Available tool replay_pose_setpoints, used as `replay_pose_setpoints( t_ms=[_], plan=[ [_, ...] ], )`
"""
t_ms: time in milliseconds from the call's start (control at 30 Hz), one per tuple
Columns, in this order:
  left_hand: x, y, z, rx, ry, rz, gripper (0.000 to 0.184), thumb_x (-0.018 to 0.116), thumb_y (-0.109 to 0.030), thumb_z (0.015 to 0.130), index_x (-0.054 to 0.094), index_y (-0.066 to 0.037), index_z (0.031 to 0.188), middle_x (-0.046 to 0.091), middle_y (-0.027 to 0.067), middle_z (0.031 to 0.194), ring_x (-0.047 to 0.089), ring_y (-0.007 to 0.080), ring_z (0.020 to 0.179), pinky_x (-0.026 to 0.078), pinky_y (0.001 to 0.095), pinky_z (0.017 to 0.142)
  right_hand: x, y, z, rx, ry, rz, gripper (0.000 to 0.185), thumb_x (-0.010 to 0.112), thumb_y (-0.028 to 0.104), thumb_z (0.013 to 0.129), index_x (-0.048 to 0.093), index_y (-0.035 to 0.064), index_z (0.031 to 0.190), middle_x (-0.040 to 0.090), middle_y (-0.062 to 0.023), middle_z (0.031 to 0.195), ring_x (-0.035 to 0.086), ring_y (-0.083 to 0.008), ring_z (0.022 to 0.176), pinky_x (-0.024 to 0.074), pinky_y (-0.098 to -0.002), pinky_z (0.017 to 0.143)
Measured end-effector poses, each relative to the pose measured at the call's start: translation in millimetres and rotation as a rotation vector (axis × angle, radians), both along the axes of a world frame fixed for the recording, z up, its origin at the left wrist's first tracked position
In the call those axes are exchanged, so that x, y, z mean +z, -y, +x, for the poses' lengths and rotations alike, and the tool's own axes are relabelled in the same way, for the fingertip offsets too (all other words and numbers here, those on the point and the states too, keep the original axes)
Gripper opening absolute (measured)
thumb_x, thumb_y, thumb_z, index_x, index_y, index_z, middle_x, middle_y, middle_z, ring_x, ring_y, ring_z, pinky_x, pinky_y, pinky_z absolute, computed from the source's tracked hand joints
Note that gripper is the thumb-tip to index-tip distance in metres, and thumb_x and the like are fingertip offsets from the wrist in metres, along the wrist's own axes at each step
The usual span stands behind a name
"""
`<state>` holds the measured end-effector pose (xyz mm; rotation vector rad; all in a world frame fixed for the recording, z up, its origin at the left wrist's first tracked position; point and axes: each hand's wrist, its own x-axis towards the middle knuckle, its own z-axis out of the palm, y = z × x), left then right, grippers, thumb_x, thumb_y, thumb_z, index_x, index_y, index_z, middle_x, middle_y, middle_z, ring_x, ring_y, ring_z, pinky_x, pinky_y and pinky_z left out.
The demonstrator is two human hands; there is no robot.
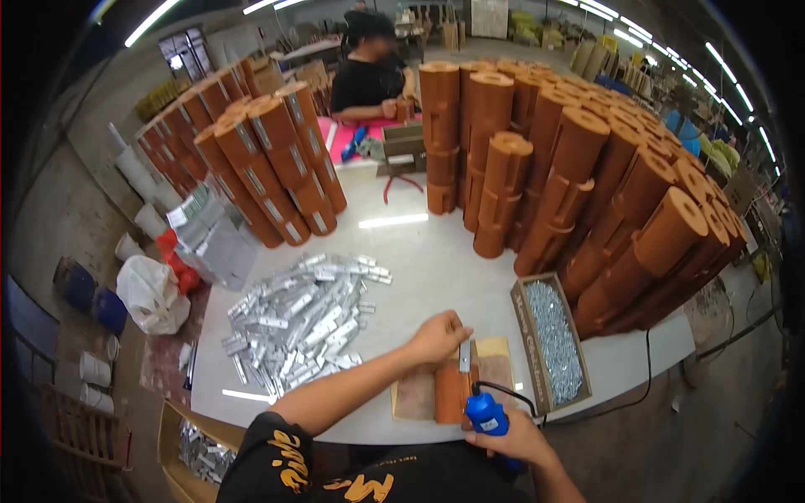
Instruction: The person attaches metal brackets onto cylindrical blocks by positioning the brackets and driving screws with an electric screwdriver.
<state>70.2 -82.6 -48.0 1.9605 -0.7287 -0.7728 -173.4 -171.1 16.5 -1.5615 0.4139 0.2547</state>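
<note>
My left hand [439, 335] is closed, its thumb and fingers pinching the upper end of a small silver metal plate [464, 357]. That plate stands over the far end of an orange-brown cylinder [449, 396], which lies on a tan pad [411, 397] at the front of the table. Wrapped in my right hand [518, 443] is a blue electric screwdriver [486, 416] with a black cord. The screwdriver is beside the cylinder's right side, near its front end; its tip is hidden from me.
Loose metal plates [302, 314] are heaped on the left of the white table [402, 251]. A cardboard box of screws [553, 339] stands right. Stacked brown cylinders rise at the right [579, 151] and left [268, 159]. A person [369, 71] works across the table.
</note>
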Motion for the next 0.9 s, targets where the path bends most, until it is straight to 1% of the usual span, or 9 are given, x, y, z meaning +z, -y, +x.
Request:
replay_pose_setpoints(
  t_ms=[200, 367, 433, 500, 567, 600, 633, 767, 900],
  plan=[
    [3, -8, -5, -0.016, -0.022, -0.095, 0.030, 0.068, -0.027, 0.091, 0.056, 0.000, 0.087, 0.059, 0.0041, 0.065, 0.053, 0.0101, 0.058, 0.044, 0.0259, 0.052, -11, -1, -2, -0.042, -0.010, 0.040, 0.036, 0.082, 0.023, 0.077, 0.068, 0.0035, 0.104, 0.069, -0.0017, 0.081, 0.058, -0.0073, 0.054, 0.0484, -0.0228, 0.052],
    [20, -15, -3, -0.151, -0.102, 0.099, 0.032, 0.071, -0.029, 0.089, 0.055, -0.002, 0.087, 0.059, 0.0062, 0.067, 0.055, 0.0116, 0.059, 0.045, 0.0272, 0.053, -28, 3, -4, -0.046, 0.013, 0.087, 0.037, 0.082, 0.016, 0.077, 0.065, 0.0028, 0.107, 0.069, -0.0028, 0.087, 0.061, -0.0083, 0.059, 0.0496, -0.0236, 0.051],
    [16, -21, -5, -0.272, 0.143, 0.075, 0.034, 0.073, -0.031, 0.087, 0.056, -0.001, 0.087, 0.059, 0.0089, 0.067, 0.056, 0.0149, 0.063, 0.047, 0.0332, 0.057, -24, 0, -5, -0.092, 0.044, 0.168, 0.037, 0.082, 0.013, 0.077, 0.063, 0.0029, 0.107, 0.069, -0.0037, 0.089, 0.062, -0.0089, 0.062, 0.0500, -0.0240, 0.050],
    [27, -30, -18, -0.323, 0.304, 0.125, 0.042, 0.073, -0.042, 0.082, 0.063, -0.004, 0.097, 0.064, 0.0209, 0.076, 0.065, 0.0347, 0.072, 0.051, 0.0407, 0.064, -16, -1, 0, -0.132, 0.042, 0.193, 0.034, 0.080, 0.012, 0.078, 0.062, 0.0032, 0.105, 0.068, -0.0047, 0.088, 0.061, -0.0090, 0.060, 0.0492, -0.0241, 0.050],
    [42, -41, -38, -0.312, 0.476, 0.177, 0.039, 0.068, -0.046, 0.083, 0.067, -0.015, 0.107, 0.067, 0.0176, 0.074, 0.067, 0.0377, 0.074, 0.052, 0.0444, 0.062, -19, 4, -1, -0.123, -0.016, 0.167, 0.032, 0.079, 0.012, 0.079, 0.062, 0.0015, 0.105, 0.069, -0.0064, 0.087, 0.059, -0.0093, 0.058, 0.0486, -0.0241, 0.050],
    [45, -47, -45, -0.332, 0.625, 0.178, 0.045, 0.068, -0.051, 0.082, 0.065, -0.014, 0.107, 0.069, 0.0156, 0.076, 0.067, 0.0372, 0.070, 0.052, 0.0442, 0.059, -23, 7, -1, -0.108, -0.036, 0.162, 0.031, 0.078, 0.012, 0.080, 0.062, 0.0002, 0.104, 0.070, -0.0075, 0.088, 0.059, -0.0095, 0.056, 0.0483, -0.0240, 0.050],
    [55, -52, -52, -0.400, 0.667, 0.324, 0.071, 0.073, -0.058, 0.074, 0.058, -0.012, 0.125, 0.070, 0.0156, 0.086, 0.068, 0.0374, 0.074, 0.054, 0.0429, 0.065, -27, 7, -1, -0.144, -0.028, 0.220, 0.031, 0.079, 0.014, 0.079, 0.063, 0.0004, 0.103, 0.068, -0.0052, 0.083, 0.057, -0.0090, 0.055, 0.0473, -0.0238, 0.049],
    [57, -68, -72, -0.398, 0.549, 0.327, 0.120, 0.080, -0.069, 0.057, 0.028, -0.010, 0.147, 0.067, 0.0191, 0.076, 0.069, 0.0400, 0.075, 0.055, 0.0426, 0.063, -29, 13, -2, -0.200, 0.002, 0.252, 0.032, 0.080, 0.013, 0.077, 0.064, -0.0010, 0.101, 0.069, -0.0067, 0.083, 0.057, -0.0085, 0.053, 0.0466, -0.0232, 0.048],
    [51, -76, -80, -0.326, 0.450, 0.222, 0.109, 0.083, -0.057, 0.062, 0.030, -0.010, 0.146, 0.066, 0.0182, 0.074, 0.069, 0.0386, 0.072, 0.054, 0.0424, 0.061, -5, 30, -2, -0.267, 0.059, 0.138, 0.031, 0.078, 0.012, 0.078, 0.063, -0.0016, 0.102, 0.071, -0.0107, 0.087, 0.058, -0.0086, 0.054, 0.0480, -0.0229, 0.049]
  ],
)
